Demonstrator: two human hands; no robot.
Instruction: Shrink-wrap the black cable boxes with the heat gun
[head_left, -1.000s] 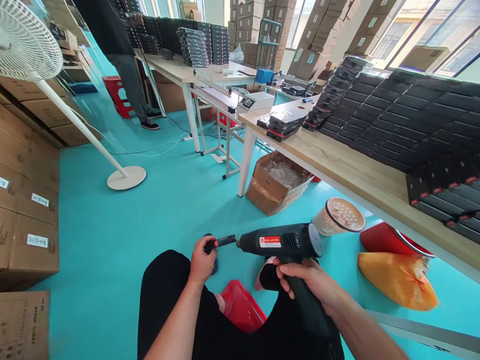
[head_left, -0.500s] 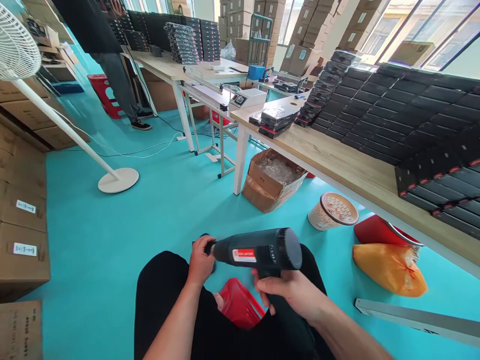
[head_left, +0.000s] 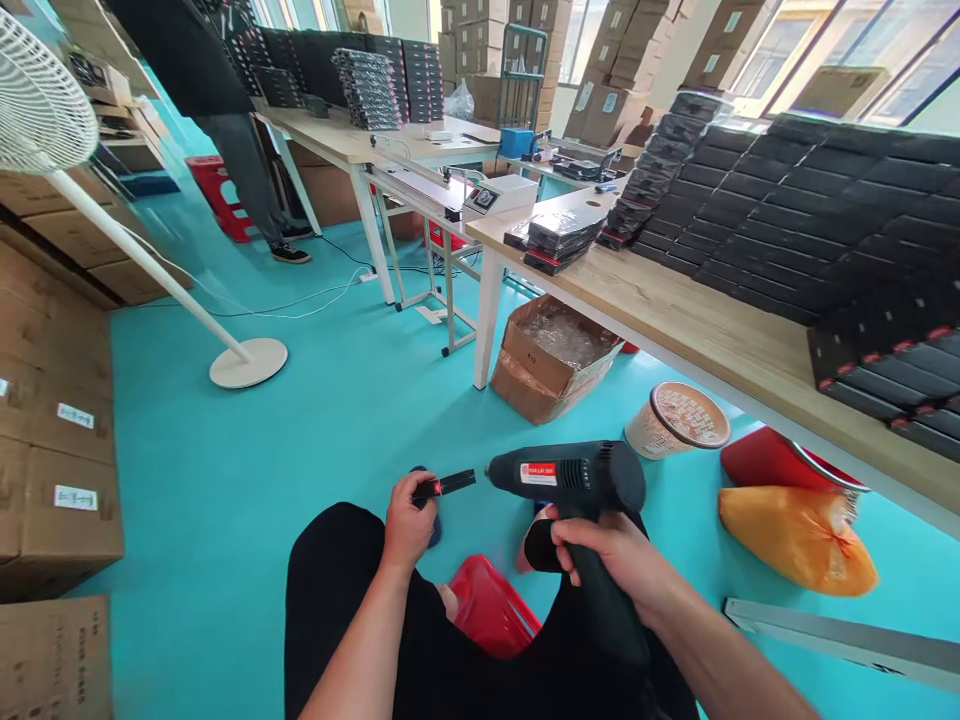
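My right hand point(head_left: 600, 550) is wrapped round the handle of a dark heat gun point(head_left: 570, 474) with a red and white label. Its nozzle points left, toward my left hand point(head_left: 410, 515). Between the fingers of that hand is a slim black box point(head_left: 454, 483) with a small red mark, seen edge-on. A short gap separates the nozzle from the box's right end. Both are held above my knees. Below them, part of a red plastic stool point(head_left: 491, 610) shows between my legs.
A wooden table point(head_left: 720, 310) with stacked black boxes point(head_left: 795, 220) runs along the right. Under it stand an open carton point(head_left: 551, 360), a waste bin point(head_left: 679, 420) and an orange bag point(head_left: 795, 540). At left are a white fan point(head_left: 247, 362) and cartons point(head_left: 67, 460). A person point(head_left: 240, 150) stands behind.
The heat gun has moved right, away from my left hand, opening a gap at its nozzle. The slim black box is now turned so that it sticks out to the right of my fingers.
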